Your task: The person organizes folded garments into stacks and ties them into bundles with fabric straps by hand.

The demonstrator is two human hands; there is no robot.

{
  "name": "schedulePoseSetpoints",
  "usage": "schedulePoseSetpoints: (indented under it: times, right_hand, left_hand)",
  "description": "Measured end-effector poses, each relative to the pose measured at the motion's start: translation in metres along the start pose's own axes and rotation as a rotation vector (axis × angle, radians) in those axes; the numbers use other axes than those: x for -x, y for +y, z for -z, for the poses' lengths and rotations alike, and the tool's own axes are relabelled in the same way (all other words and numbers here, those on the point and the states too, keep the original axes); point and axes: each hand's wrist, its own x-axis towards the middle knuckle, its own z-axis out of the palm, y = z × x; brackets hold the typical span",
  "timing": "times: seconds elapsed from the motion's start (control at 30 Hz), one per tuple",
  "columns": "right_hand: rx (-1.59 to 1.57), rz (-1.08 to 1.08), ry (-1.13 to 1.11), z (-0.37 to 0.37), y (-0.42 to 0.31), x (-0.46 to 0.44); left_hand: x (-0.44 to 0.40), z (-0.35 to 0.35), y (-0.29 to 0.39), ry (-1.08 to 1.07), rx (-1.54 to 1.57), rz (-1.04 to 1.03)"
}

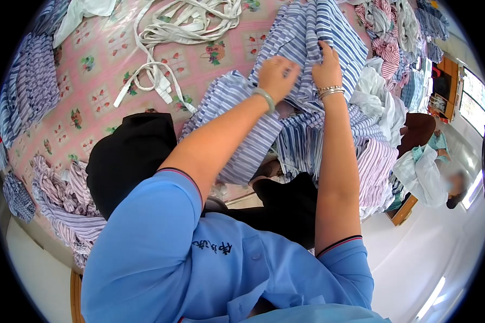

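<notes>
Blue-and-white striped cloth [342, 32] lies folded in several layers on the table in front of me. My right hand [327, 67], with metal bracelets at its wrist, pinches a fold of it between thumb and fingers. Just to the left, my left hand [278, 78] is over the same striped layers, a pale bangle on its wrist. Motion blurs its curled fingers, so whether they grip the cloth cannot be told. Under my left forearm, another blue-striped piece [242, 156] hangs over the table edge towards my lap.
White cloth ties [194, 24] lie tangled on the pink patterned table cover [99, 64]. Striped fabric stacks [27, 81] stand at the left, crumpled striped pieces [67, 188] below them. A pile of striped cloth [379, 167] is by my right arm. Another person [428, 167] is at the right.
</notes>
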Motion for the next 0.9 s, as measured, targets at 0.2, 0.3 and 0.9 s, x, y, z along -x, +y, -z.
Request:
schedulePoseSetpoints:
  times: [0.2, 0.3, 0.9]
  right_hand:
    - [0.103, 0.036, -0.071, 0.003, -0.024, 0.020]
    - [0.186, 0.053, -0.079, -0.027, -0.014, 0.025]
    - [0.169, 0.019, 0.022, -0.028, -0.007, 0.023]
  left_hand:
    - [0.014, -0.001, -0.038, -0.096, -0.122, 0.459]
    - [0.006, 0.007, -0.022, -0.341, 0.017, 0.510]
    - [-0.003, 0.000, -0.051, -0.022, -0.462, 0.307]
